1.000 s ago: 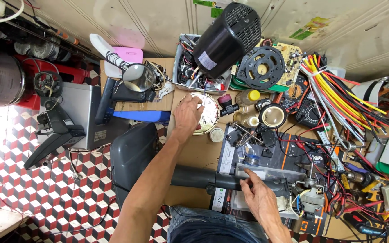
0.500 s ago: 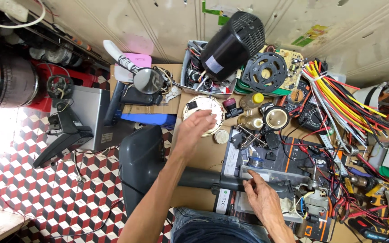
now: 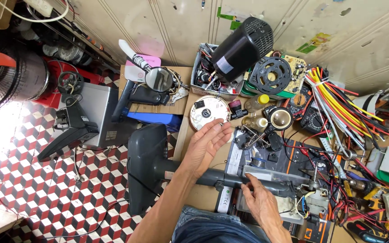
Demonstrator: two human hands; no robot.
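Lifted off the white round disc [image 3: 209, 112] at frame centre, my left hand [image 3: 206, 144] hovered open, empty. Right hand [image 3: 258, 203] pinched the grey fan pole [image 3: 230, 179] lying low across my cluttered desk [image 3: 203, 198].

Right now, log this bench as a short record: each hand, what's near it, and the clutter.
left hand: open, palm up, holding nothing, just below the white disc
right hand: fingers on the grey pole
pole: lies across the bench, dark base at left
behind: black motor, wire bundle
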